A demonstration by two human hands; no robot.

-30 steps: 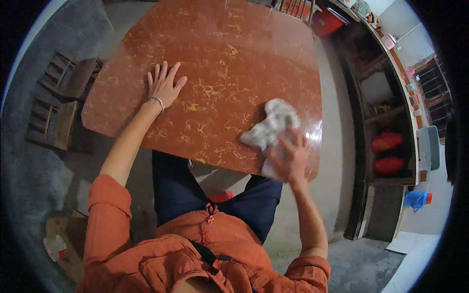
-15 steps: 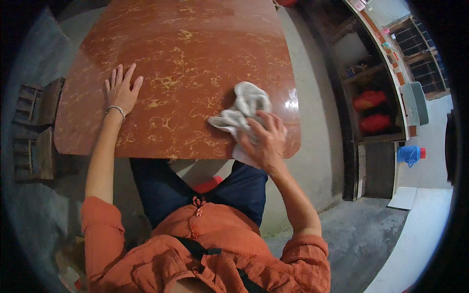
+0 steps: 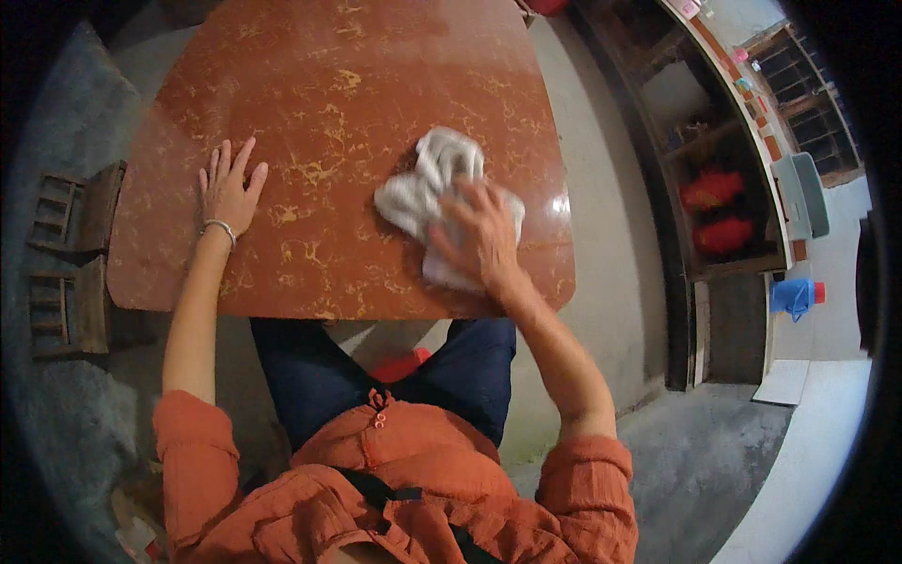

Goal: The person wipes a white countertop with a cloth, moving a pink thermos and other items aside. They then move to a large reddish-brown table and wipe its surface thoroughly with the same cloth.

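Observation:
A reddish-brown table [image 3: 310,122] with yellow marbled streaks and a glossy top stretches away in front of me. On its near left part my left hand [image 3: 228,193] lies flat, fingers spread, a silvery bracelet at the wrist. My right hand [image 3: 477,230] presses down on a crumpled whitish cloth [image 3: 440,169] near the right side of the top. The cloth bunches out ahead of the fingers and to both sides of them. Both hand and cloth are somewhat blurred, and the palm side is hidden.
Two wooden stools or chairs [image 3: 89,216] stand left of the table. Along the right runs a shelved counter [image 3: 695,273] with red bundles [image 3: 716,211] inside. A grey-green basin [image 3: 804,195] and a blue jug-like vessel [image 3: 794,298] are beside it. Something red [image 3: 399,365] shows below the table's near edge.
My right hand has slid the cloth forward and to the left across the tabletop. My left hand stays flat in its place; the whole view has shifted slightly.

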